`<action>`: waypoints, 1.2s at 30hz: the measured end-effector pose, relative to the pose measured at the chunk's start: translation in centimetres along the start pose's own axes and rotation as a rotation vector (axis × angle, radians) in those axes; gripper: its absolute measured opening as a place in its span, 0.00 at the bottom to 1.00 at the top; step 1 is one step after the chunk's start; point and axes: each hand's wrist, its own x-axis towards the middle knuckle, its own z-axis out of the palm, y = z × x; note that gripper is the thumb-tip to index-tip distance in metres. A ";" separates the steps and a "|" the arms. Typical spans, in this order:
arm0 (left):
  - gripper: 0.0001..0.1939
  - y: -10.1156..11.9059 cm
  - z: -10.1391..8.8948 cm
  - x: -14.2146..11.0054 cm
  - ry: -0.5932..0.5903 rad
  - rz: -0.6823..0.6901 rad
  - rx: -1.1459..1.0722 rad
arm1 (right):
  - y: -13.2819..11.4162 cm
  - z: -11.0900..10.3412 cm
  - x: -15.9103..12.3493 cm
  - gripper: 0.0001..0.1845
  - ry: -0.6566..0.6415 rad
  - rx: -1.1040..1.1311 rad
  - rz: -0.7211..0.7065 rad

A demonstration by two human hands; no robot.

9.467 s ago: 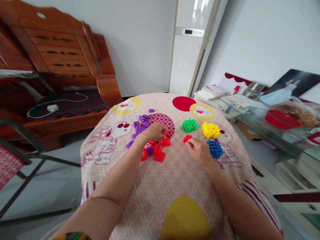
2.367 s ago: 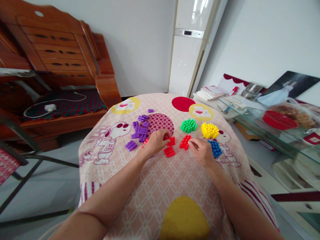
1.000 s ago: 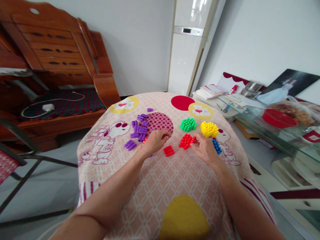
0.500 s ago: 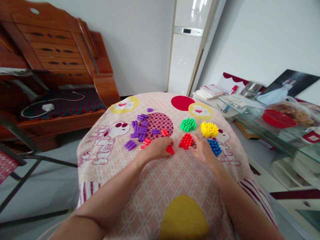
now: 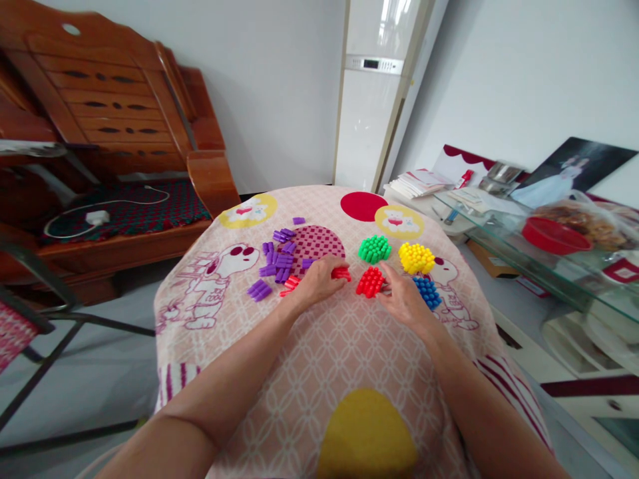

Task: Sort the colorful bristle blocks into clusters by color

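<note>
My left hand (image 5: 319, 282) is closed, with the fingertips gripping a red plastic piece (image 5: 342, 273) above the tablecloth. My right hand (image 5: 402, 296) rests at the right side of a red cluster of knobbed pieces (image 5: 370, 283). Its thumb and forefinger are apart by the cluster's edge; whether they touch it I cannot tell. More red pieces (image 5: 290, 285) lie left of my left hand, partly hidden by it. Scattered purple pieces (image 5: 283, 261) spread beyond them. Behind the red cluster stands a green cluster (image 5: 374, 249), with a yellow cluster (image 5: 417, 257) and a blue cluster (image 5: 427, 293) to the right.
A patterned cloth (image 5: 319, 372) covers the round table. At right, a glass shelf (image 5: 504, 229) carries a red bowl (image 5: 556, 236), papers and a photo. A wooden bench (image 5: 114, 133) and a folding chair (image 5: 64, 319) stand at left.
My left hand has moved slightly away from me, and the red piece in it now lies farther forward. My right hand stays by the red cluster, its forefinger a little more lifted.
</note>
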 end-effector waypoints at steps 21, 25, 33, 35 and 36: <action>0.27 -1.2 -1.0 2.1 0.073 -0.007 -0.122 | 0.2 -0.1 0.3 0.42 -0.051 0.041 0.004; 0.16 -4.1 -6.3 0.5 0.078 -0.194 -0.025 | 0.1 -0.1 0.3 0.41 -0.056 0.021 0.003; 0.05 -4.7 -8.0 -1.5 -0.378 -0.202 0.263 | 0.0 -0.1 0.3 0.38 -0.033 0.027 -0.017; 0.06 -4.4 -7.9 -1.4 -0.398 -0.200 0.280 | 0.1 0.0 0.2 0.38 -0.031 0.031 -0.023; 0.06 -4.3 -8.0 -1.4 -0.411 -0.201 0.274 | 0.2 0.0 0.2 0.39 -0.031 0.032 -0.023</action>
